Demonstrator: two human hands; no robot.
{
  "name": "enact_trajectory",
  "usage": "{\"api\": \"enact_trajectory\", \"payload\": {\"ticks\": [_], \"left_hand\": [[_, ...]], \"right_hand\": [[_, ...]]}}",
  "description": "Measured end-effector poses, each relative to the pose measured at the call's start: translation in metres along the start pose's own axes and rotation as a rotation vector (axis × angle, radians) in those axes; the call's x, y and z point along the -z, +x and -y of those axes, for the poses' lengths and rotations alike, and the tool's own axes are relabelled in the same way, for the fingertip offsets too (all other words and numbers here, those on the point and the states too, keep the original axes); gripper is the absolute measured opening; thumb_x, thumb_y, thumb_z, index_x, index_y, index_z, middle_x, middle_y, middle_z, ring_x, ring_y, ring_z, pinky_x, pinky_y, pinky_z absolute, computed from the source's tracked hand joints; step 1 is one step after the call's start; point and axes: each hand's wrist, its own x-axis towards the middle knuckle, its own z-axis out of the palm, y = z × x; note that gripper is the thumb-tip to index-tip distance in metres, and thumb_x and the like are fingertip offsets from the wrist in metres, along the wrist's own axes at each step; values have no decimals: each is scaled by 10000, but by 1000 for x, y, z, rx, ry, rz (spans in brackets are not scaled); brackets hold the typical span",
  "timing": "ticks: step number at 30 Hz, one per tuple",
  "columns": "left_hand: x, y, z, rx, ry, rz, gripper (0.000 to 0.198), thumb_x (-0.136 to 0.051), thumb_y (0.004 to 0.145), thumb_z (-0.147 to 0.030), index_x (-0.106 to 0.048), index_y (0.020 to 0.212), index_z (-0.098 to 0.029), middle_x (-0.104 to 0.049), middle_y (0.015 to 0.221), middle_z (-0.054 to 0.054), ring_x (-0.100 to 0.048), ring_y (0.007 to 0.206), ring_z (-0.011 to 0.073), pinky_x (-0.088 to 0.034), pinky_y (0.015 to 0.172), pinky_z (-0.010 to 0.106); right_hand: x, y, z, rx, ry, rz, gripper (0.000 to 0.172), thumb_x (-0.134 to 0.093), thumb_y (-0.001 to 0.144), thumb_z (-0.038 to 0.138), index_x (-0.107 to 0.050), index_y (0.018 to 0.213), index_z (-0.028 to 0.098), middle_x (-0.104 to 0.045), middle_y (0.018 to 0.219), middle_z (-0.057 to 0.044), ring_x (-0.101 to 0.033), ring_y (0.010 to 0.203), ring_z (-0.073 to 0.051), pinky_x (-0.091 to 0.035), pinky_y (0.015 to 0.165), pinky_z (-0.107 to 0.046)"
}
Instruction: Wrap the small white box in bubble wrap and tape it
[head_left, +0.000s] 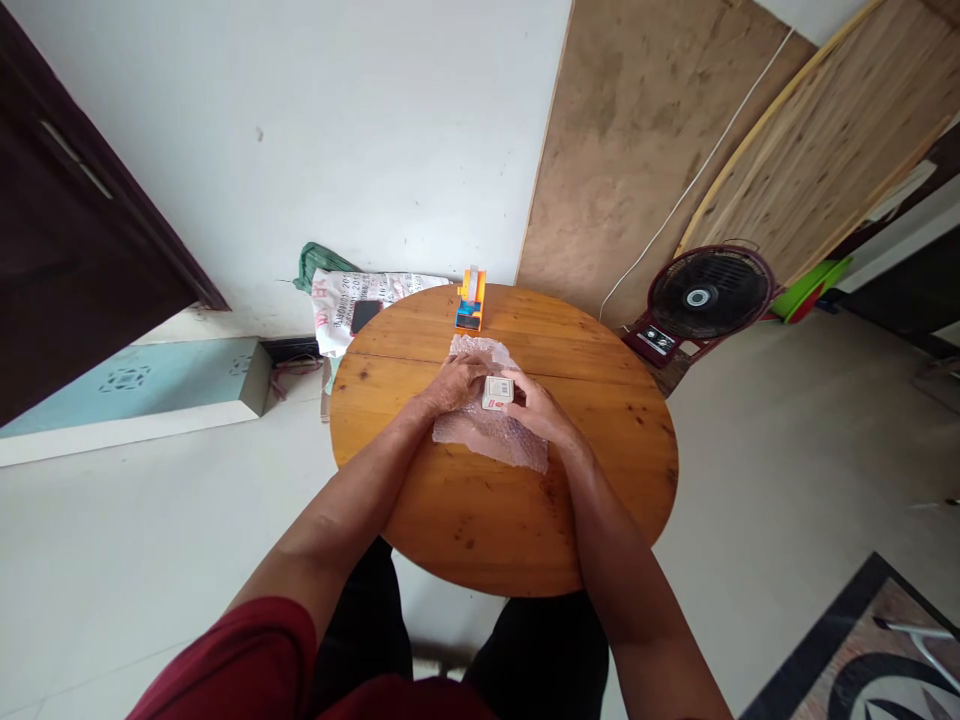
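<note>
A small white box [498, 392] with red print and a dark code patch sits on a sheet of bubble wrap [491, 432], spread over a round wooden table. My right hand [536, 408] grips the box at its right side, thumb and fingers on either side of the corner. On the left, my left hand [454, 382] lies over the bubble wrap, its fingers stretched towards the box's left edge. Whether those fingertips touch the box I cannot tell. Behind the wrap stands an orange and blue tape dispenser [471, 302].
The round table [480, 545] ends close in front of my body. A dark phone-like object [367, 317] lies on a printed white sack [334, 300] beyond the left edge. To the right stands a dark red fan [705, 292], near a white cable on the board.
</note>
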Motion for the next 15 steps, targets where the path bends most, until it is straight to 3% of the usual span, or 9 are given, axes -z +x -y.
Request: {"api": "enact_trajectory", "payload": {"ticks": [15], "left_hand": [[-6, 1, 6, -15, -13, -1, 366, -468, 881, -208, -719, 1143, -257, -670, 1216, 64, -568, 1182, 250, -394, 1073, 440]], "right_hand": [[2, 1, 5, 7, 22, 36, 423, -655, 729, 218, -612, 1148, 263, -671, 1107, -9, -621, 1013, -214, -493, 892, -348]]}}
